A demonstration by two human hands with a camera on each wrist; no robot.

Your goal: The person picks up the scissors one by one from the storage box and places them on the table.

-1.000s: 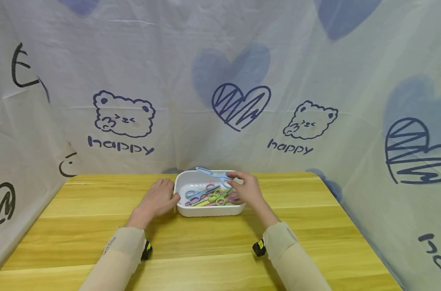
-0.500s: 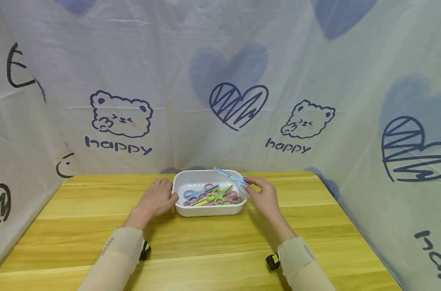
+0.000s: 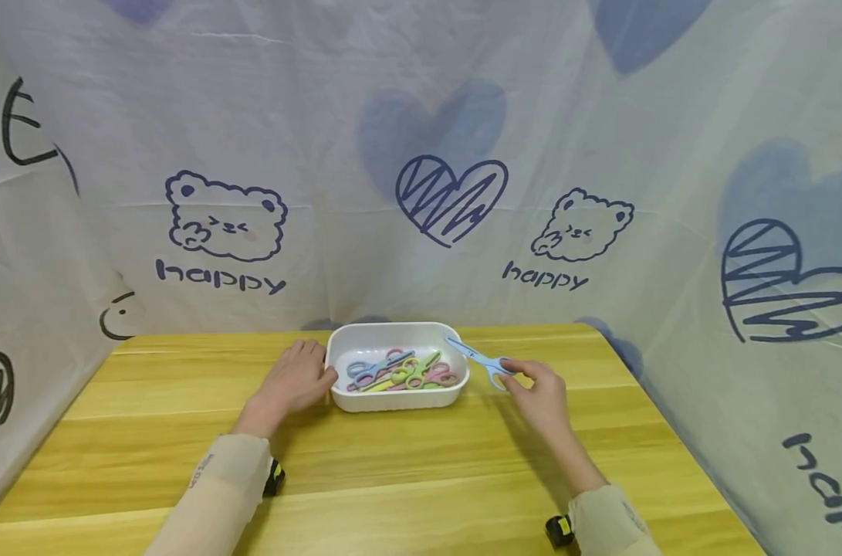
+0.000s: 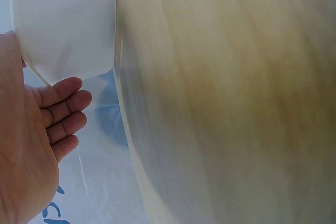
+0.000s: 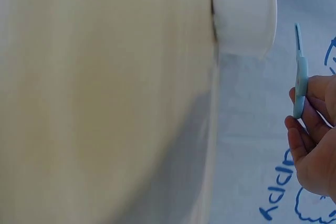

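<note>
A white tray [image 3: 396,398] sits mid-table and holds several coloured scissors [image 3: 400,371]. My left hand [image 3: 294,380] rests flat against the tray's left side, fingers straight; the left wrist view shows the same hand [image 4: 31,145] beside the tray [image 4: 65,24]. My right hand [image 3: 540,390] pinches a pair of light blue scissors [image 3: 481,361] by the handles, just right of the tray and above the table, blades pointing back-left. The right wrist view shows those scissors [image 5: 300,72] edge-on in my fingers [image 5: 307,124], with the tray [image 5: 244,11] beyond.
The wooden table [image 3: 393,471] is walled by a white printed cloth [image 3: 421,177] at the back and both sides. Bare tabletop lies in front of the tray and to either side.
My right hand has carried the blue scissors from over the tray's back rim rightward and down to the tray's right side. The left hand stayed at the tray.
</note>
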